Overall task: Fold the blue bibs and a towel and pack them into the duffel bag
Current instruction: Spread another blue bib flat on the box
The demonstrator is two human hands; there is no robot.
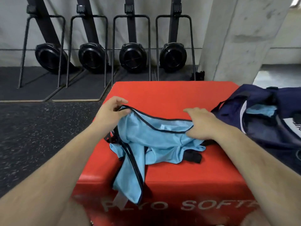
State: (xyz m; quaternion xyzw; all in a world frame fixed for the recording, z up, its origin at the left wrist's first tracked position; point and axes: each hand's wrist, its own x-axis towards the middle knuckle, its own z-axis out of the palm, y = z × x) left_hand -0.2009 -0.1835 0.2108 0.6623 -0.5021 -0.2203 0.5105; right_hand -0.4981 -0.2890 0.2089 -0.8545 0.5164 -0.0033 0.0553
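A light blue bib (151, 141) with black trim lies crumpled on the red plyo box (175, 93), one end hanging over the box's front edge. My left hand (110, 110) pinches the bib's trimmed edge at its upper left corner. My right hand (198, 123) grips the same edge at the upper right, thumb curled under the cloth. The navy duffel bag (263, 128) sits open at the right of the box. A light blue cloth (262, 111) shows inside it.
Several black upright rowing machines (132, 57) stand on dark mats along the grey wall behind the box. A concrete pillar (236, 38) rises at the back right. Speckled black rubber floor (40, 131) lies to the left.
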